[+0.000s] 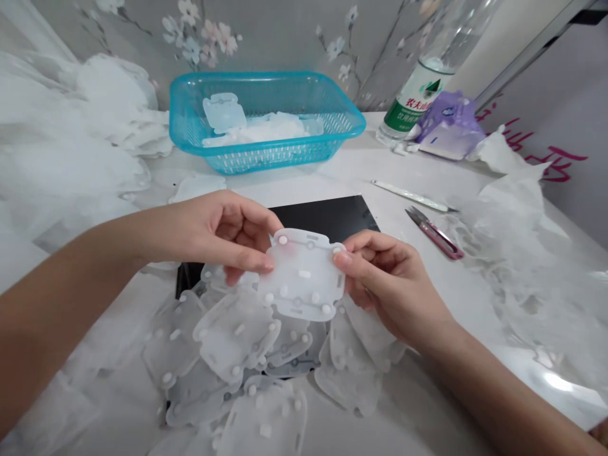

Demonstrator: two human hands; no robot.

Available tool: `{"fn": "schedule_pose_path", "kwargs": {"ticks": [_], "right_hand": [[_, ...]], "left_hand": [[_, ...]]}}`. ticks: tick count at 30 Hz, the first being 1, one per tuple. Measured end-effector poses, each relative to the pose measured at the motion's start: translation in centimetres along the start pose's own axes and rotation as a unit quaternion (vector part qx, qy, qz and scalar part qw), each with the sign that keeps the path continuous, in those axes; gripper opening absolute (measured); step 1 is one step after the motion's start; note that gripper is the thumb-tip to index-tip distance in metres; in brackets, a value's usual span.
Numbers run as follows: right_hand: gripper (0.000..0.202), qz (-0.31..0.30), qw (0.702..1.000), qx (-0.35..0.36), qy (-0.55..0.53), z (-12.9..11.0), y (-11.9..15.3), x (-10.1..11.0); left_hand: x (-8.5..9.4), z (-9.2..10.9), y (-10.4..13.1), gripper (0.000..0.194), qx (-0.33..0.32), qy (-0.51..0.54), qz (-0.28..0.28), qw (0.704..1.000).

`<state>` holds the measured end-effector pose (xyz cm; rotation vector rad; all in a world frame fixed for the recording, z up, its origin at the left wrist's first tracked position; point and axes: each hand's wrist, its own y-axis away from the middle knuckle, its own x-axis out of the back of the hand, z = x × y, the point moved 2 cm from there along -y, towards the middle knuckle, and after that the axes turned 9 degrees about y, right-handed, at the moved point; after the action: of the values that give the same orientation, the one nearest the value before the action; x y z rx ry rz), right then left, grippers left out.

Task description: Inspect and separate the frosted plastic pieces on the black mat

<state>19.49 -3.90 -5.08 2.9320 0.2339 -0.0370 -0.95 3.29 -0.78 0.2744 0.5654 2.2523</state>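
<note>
A translucent white plate with small white round pads and slots is held up above the middle of the table. My left hand pinches its left edge between thumb and fingers. At its right edge, my right hand grips the upper corner, the thumb on top near a pad. Below lie several similar plates in a loose, overlapping heap. Part of a black flat board shows behind and under them.
Behind the hands stands a blue basket with white plates inside. White sheets pile up at the left. To the right are a craft knife, small snips, a bottle, a purple packet and crumpled film.
</note>
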Motion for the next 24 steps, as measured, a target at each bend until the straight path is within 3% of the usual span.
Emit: {"fn": "schedule_pose_path", "kwargs": {"ticks": [3,5,8,11,14,17,20,24], "right_hand": [[0.021,-0.020,1.000,0.013,0.002,-0.2,0.2,-0.1],[0.018,-0.043,0.999,0.034,0.002,-0.4,0.4,-0.2],[0.018,-0.052,0.995,0.081,0.024,-0.8,0.7,-0.3],[0.011,-0.028,0.992,0.094,0.076,-0.9,0.8,-0.2],[0.013,-0.017,0.992,0.082,0.094,-0.7,0.6,-0.2],[0.044,-0.028,0.994,0.084,0.067,-0.5,0.4,-0.2],[0.056,-0.052,0.993,0.091,0.050,-0.3,0.3,-0.3],[0.048,-0.074,0.992,0.088,0.056,-0.2,0.4,-0.3]], "left_hand": [[0.2,-0.1,0.2,0.014,0.004,0.001,0.047,0.999],[0.4,-0.4,0.3,0.019,0.012,0.008,0.033,0.999],[0.9,-0.7,0.1,0.022,0.016,0.004,-0.035,0.999],[1.3,-0.9,-0.2,0.024,0.011,0.016,0.007,1.000],[1.2,-1.0,-0.4,0.066,-0.006,0.047,0.000,0.999],[1.0,-1.3,-0.4,0.089,-0.037,0.057,-0.084,0.994],[1.3,-1.9,-0.5,0.073,-0.049,0.030,-0.145,0.988],[1.6,-2.0,-0.5,0.050,-0.037,-0.001,-0.154,0.987]]}}
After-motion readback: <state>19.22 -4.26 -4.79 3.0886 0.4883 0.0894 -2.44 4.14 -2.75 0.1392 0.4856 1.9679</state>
